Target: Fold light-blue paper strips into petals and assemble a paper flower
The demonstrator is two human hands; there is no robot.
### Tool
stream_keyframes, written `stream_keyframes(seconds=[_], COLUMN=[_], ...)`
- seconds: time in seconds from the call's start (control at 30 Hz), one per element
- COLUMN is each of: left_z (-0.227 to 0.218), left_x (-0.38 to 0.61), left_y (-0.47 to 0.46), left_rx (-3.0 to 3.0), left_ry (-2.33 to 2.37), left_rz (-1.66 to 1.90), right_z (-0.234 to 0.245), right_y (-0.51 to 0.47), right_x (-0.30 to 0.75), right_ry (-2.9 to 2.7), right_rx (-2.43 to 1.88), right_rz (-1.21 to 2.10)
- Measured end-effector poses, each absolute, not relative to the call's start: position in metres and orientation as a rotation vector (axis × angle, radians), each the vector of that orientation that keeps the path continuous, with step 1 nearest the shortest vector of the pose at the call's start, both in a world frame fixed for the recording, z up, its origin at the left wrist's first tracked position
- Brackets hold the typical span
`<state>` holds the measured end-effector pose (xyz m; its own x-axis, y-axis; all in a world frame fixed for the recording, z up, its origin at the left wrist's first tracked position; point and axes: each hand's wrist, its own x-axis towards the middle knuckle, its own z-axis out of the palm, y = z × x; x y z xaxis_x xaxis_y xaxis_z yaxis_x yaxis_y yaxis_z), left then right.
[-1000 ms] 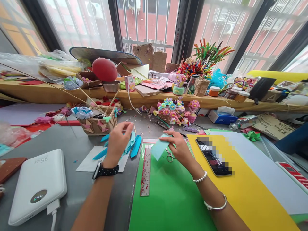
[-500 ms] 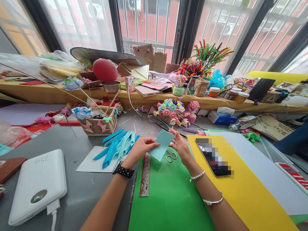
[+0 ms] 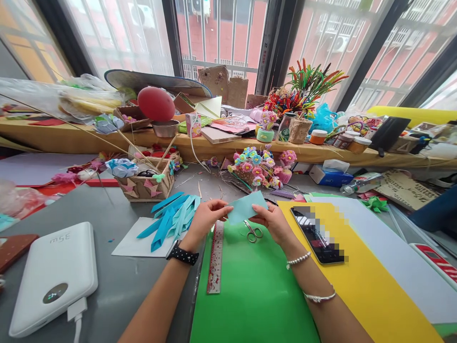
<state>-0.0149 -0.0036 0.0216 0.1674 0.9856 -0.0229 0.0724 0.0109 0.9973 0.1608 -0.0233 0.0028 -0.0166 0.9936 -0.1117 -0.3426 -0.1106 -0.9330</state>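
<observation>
Both my hands hold one small light-blue paper rectangle above the green sheet. My left hand pinches its left edge; my right hand pinches its right side. The paper lies almost flat, tilted a little. Small scissors lie on the green sheet just under the paper. A red patterned ruler lies along the sheet's left edge. A pile of folded blue paper strips rests on a white sheet to the left of my left hand.
A phone lies on yellow card at right. A white power bank sits at front left. A woven basket and a bunch of small paper flowers stand behind. The window ledge is crowded with craft supplies.
My left hand left the pile of blue strips and came across to the paper. The paper, held upright by the right hand, has been turned nearly flat between both hands.
</observation>
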Motion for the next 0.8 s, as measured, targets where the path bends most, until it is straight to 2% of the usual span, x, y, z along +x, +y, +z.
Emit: stream_keyframes(seconds=[0.27, 0.43, 0.8], left_z=[0.018, 0.016, 0.022], left_x=[-0.015, -0.021, -0.034], left_y=[-0.003, 0.000, 0.002], left_rx=[1.329, 1.368, 1.262], left_ry=[1.068, 1.138, 1.086], left_rz=[0.994, 0.955, 0.797], right_z=[-0.003, -0.008, 0.001], right_y=[-0.021, -0.021, -0.025], right_x=[0.152, 0.154, 0.170], right_ry=[-0.874, -1.067, -1.324], right_rx=[-1.037, -1.057, -0.962], right_rz=[1.356, 1.245, 1.474])
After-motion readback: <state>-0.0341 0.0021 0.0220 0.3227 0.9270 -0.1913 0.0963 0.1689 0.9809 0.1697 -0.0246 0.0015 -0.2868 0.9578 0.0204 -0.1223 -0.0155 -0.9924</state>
